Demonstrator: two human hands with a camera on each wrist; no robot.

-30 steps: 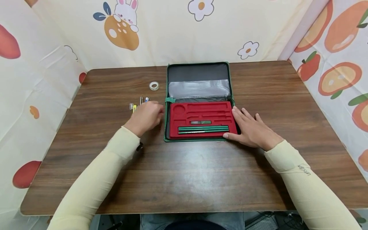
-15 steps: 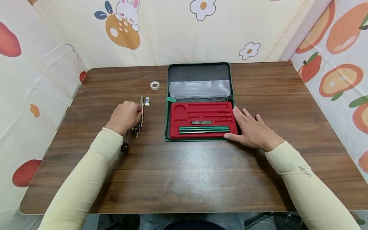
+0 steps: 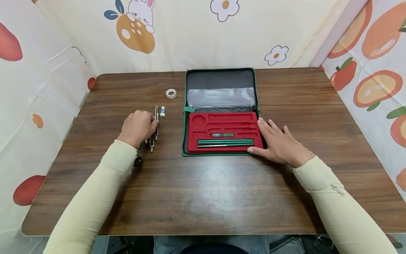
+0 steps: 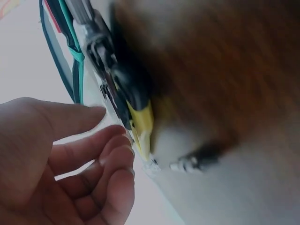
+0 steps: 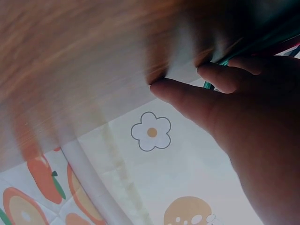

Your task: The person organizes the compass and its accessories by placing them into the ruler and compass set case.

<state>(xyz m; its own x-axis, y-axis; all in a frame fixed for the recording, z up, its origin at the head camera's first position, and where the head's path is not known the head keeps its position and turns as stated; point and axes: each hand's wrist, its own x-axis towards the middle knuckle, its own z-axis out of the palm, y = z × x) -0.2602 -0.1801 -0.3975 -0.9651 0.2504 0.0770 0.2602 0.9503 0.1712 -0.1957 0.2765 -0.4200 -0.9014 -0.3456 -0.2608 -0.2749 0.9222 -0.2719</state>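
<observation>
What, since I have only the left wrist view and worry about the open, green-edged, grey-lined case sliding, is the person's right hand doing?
Observer: In the head view, the right hand lies at the right edge of the case, its thumb over the near right corner of the red moulded tray; how hard it presses, I can't tell.
Operator: Does that tray hold anything?
Observer: Yes, slim dark green pencils lie in its nearest slot.
Operator: And what lies beyond the silver metal instruments?
Observer: A small white ring, apparently a roll of tape, lies on the brown wooden table, left of the case.
</observation>
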